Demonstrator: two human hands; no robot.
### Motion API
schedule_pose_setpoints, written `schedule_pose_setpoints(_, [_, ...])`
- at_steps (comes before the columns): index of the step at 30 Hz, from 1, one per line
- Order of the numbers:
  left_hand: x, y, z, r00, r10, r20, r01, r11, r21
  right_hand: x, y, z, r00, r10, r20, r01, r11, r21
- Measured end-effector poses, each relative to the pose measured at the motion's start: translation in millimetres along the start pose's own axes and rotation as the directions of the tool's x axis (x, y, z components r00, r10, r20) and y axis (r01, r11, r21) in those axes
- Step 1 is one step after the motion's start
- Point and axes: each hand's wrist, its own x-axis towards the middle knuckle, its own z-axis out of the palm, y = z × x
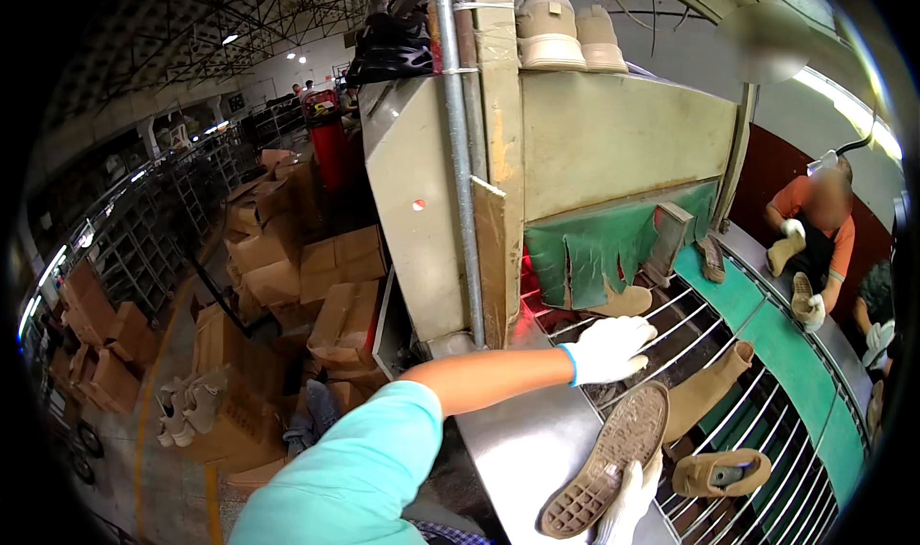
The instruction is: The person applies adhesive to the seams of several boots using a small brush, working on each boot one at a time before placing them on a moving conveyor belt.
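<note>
My left hand (614,350), in a white glove with a blue cuff, reaches over a metal wire rack (695,327). Its fingers are stretched out and I see nothing in them. Closer to me, my right hand (634,503), gloved in white too, grips a brown shoe sole (613,461) by its edge, with the treaded side facing up. Right beside that sole, a tan shoe upper (707,392) lies on the rack. A second tan upper (698,475), with something grey in its opening, rests on the rods to the right. Past my left hand lies a tan sole (625,302) below a green curtain.
A beige machine housing (613,143) with a torn green curtain (599,253) stands ahead, tan shoes (554,37) on top. Beyond the rack runs a green belt (757,325). Co-workers (815,219) handle shoe parts at right. Cardboard boxes (340,267) are stacked at left.
</note>
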Motion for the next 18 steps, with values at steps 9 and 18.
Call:
schedule_pose_setpoints(9, [167,-46,83,0.977,-0.118,0.178,0.102,0.990,0.097,20,-28,-17,0.947,0.297,0.126,-0.131,0.712,-0.690])
schedule_pose_setpoints(18, [309,-92,183,0.977,-0.171,0.125,0.139,0.963,0.232,32,-47,-10,0.985,0.132,0.109,-0.075,0.906,-0.416])
